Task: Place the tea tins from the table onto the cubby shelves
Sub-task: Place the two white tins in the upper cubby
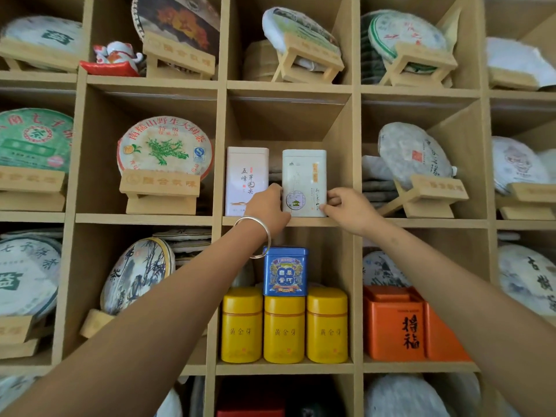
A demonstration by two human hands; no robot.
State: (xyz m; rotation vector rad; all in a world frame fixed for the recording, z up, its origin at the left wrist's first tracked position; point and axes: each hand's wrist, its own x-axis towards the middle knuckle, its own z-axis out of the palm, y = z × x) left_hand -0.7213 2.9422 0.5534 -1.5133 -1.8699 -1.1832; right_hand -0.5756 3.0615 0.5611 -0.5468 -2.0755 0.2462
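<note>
Both hands hold the white tin (304,182), which stands upright on the middle shelf (301,221) of the cubby unit. The left hand (266,207) grips its lower left edge with curled fingers, and the right hand (346,206) pinches its lower right edge. Just beside it on the left stands a pink tin (245,176), apart from it by a small gap. In the cubby below, 3 yellow tins (284,326) stand in a row, with a blue tin (285,270) on top of them. A silver bracelet (258,233) is on the left wrist.

Both hands (307,206) grip white tin (304,176) on shelf (331,221).
</note>
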